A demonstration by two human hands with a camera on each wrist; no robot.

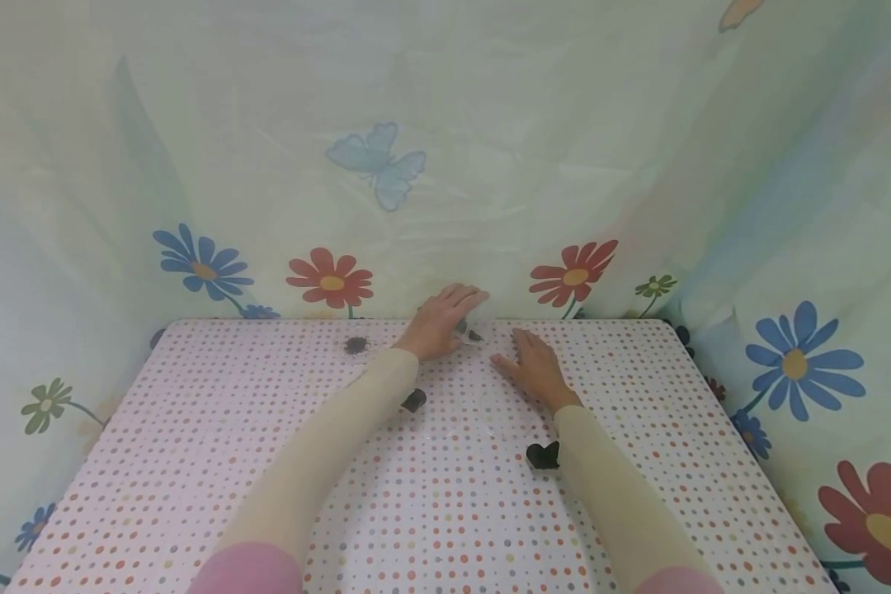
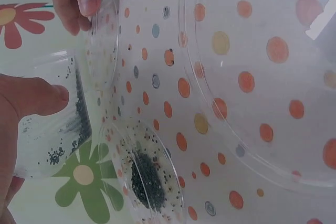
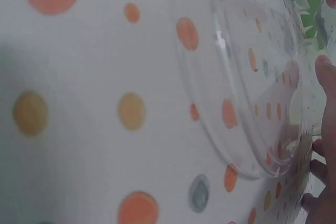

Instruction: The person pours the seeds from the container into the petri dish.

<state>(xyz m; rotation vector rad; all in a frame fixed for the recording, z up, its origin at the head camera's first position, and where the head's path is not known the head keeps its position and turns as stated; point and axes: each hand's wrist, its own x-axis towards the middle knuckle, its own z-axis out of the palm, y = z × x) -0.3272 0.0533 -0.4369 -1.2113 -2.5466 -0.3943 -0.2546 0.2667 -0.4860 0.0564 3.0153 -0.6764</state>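
My left hand point(image 1: 441, 322) holds a clear plastic bag point(image 2: 52, 124) at the table's far edge, its thumb lying across the bag's face. Dark, seed-like grains gather along one side of the bag, with a few scattered elsewhere in it. Left of that hand, a small clear dish point(image 2: 180, 203) contains a heap of dark grains point(image 2: 147, 179). My right hand point(image 1: 535, 367) is low over the table, thumb spread from the fingers. In the left wrist view its fingertips are right at the rim of another small clear dish point(image 2: 107, 51).
A large clear round dish point(image 2: 210, 103) lies nearer me, between the forearms; its raised rim point(image 3: 223, 61) shows in the right wrist view. Black shapes point(image 1: 414, 400) lie by each sleeve, one a black heart point(image 1: 544, 455). A flowered curtain point(image 1: 445, 223) stands behind the dotted tabletop point(image 1: 445, 511).
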